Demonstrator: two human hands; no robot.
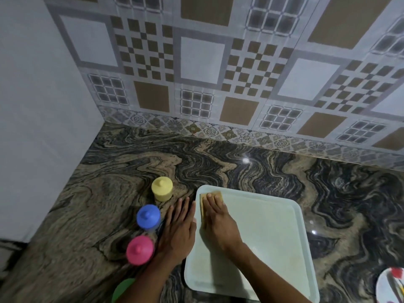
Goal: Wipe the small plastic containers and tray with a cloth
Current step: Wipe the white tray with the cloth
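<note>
On a stone counter (240, 167), the right hand (218, 221) presses a tan cloth (216, 194), fingers straight, into the far left corner of the tray (273, 226). The left hand (179, 228) lies flat between the tray and a yellow container (162, 189), blue container (148, 216) and pink container (140, 249).

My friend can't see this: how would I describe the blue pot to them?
Start at the pale tray on the stone countertop. Left of it, past the left hand, small knob-lidded containers stand in a row. The blue container, the only blue one, sits between the yellow container and pink container.
</note>
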